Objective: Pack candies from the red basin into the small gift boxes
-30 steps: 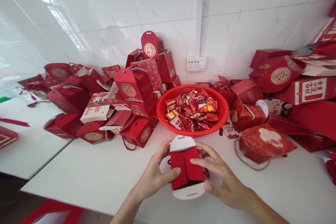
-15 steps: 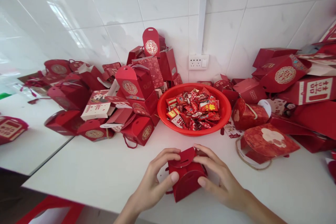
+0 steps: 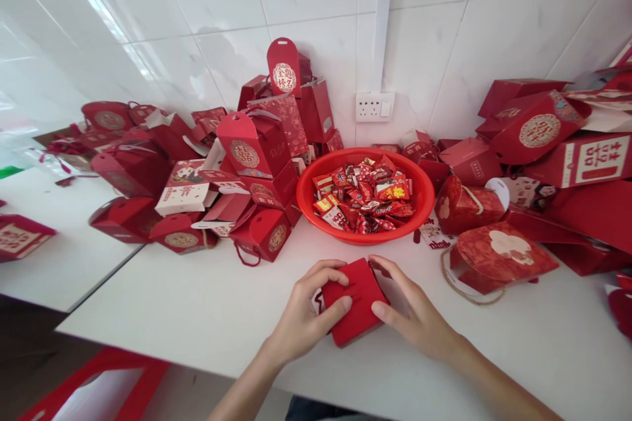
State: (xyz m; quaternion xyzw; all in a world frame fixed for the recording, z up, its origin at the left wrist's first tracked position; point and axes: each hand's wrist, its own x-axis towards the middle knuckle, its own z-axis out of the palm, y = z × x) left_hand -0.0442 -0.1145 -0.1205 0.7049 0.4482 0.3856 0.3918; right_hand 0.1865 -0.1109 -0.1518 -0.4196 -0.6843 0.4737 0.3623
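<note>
A small red paper gift box (image 3: 363, 296) is between my hands, just above or on the white table in front of the basket. A plain red face of it is turned up. My left hand (image 3: 313, 306) grips its left side, with thumb and fingers bent over the top face. On the right edge, my right hand (image 3: 412, 306) holds it between a thumb at the near corner and fingers at the far side. Part of a dark red cord loop shows beside my left fingers. What the box contains is hidden.
Just beyond my hands stands a red plastic basket (image 3: 365, 235) filled with wrapped candies (image 3: 363, 194). Red gift boxes are piled on the left (image 3: 259, 145) and on the right (image 3: 508, 253). A socket (image 3: 374, 107) is on the tiled wall; a red stool (image 3: 143, 388) stands below the table.
The box has been turned in my hands: its curved, slotted flaps faced up before, and a smooth flat face does now. Both hands have shifted slightly with it.
</note>
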